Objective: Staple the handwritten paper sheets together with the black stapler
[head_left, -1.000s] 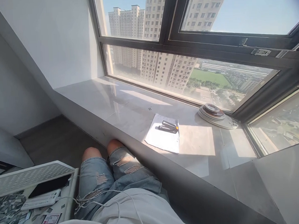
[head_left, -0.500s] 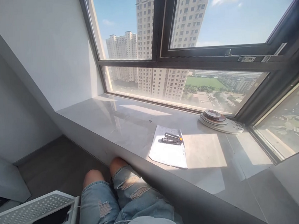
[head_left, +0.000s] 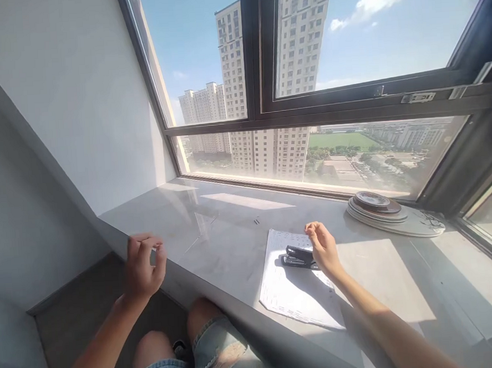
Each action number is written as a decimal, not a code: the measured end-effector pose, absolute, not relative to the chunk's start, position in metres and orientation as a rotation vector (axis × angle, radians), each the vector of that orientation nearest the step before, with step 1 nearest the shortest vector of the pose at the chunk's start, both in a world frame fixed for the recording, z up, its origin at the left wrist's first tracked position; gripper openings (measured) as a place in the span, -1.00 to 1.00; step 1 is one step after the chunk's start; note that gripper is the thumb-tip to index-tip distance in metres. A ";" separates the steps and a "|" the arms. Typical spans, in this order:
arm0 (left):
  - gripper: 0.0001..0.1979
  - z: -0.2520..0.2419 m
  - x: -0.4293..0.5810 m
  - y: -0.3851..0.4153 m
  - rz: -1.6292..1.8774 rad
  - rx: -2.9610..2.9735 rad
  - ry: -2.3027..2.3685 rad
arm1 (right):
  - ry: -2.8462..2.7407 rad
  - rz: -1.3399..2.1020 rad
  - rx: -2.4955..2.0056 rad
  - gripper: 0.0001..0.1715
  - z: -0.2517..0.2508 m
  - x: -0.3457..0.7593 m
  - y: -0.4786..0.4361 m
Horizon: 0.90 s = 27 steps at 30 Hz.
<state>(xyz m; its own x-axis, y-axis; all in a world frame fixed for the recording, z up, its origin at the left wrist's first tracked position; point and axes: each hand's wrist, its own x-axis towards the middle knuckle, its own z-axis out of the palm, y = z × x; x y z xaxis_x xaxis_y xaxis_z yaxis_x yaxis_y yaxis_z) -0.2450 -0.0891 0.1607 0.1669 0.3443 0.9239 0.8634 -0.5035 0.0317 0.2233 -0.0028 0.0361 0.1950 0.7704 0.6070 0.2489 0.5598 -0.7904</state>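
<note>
My left hand (head_left: 145, 265) is raised in the air over the near edge of the sill, its fingers loosely curled and the thumb apart from them. It holds nothing that I can see. My right hand (head_left: 322, 247) hangs over the right end of a black stapler (head_left: 297, 256), fingers loosely bent and nothing visible in them. It hides that end of the stapler; I cannot tell whether they touch. Under the stapler lies a stack of white paper (head_left: 284, 293) with printed or written marks, shaded partly by my right arm.
Two small dark strips (head_left: 256, 220) lie on the grey window sill (head_left: 220, 246), left of the paper. A stack of plates (head_left: 375, 212) stands at the right, against the window frame (head_left: 334, 195). My knees (head_left: 204, 320) are below the sill's front edge.
Both hands have come into view, the left over the sill's edge and the right over the stapler. The view has tilted upward and shifted. The stapler and paper appear to stay in place.
</note>
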 end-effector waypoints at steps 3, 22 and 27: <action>-0.90 0.137 -0.188 -0.038 -1.247 -2.345 -1.148 | -1.392 0.413 -1.011 -0.65 0.020 0.225 -0.003; -0.65 -0.002 -0.003 0.036 -1.275 -2.961 -1.481 | -1.406 0.145 -1.165 -0.65 0.017 0.228 -0.014; -0.57 -0.015 -0.005 0.034 -0.968 -2.994 -1.389 | -1.376 0.103 -1.213 -0.53 0.018 0.232 -0.016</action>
<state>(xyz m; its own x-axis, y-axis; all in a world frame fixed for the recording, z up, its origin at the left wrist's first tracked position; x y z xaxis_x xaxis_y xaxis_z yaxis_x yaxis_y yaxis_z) -0.0047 0.0344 -0.0148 0.5259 0.7703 0.3607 0.6048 -0.6369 0.4781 0.2317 -0.0159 0.0182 0.2877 0.6786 0.6758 0.5709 0.4450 -0.6899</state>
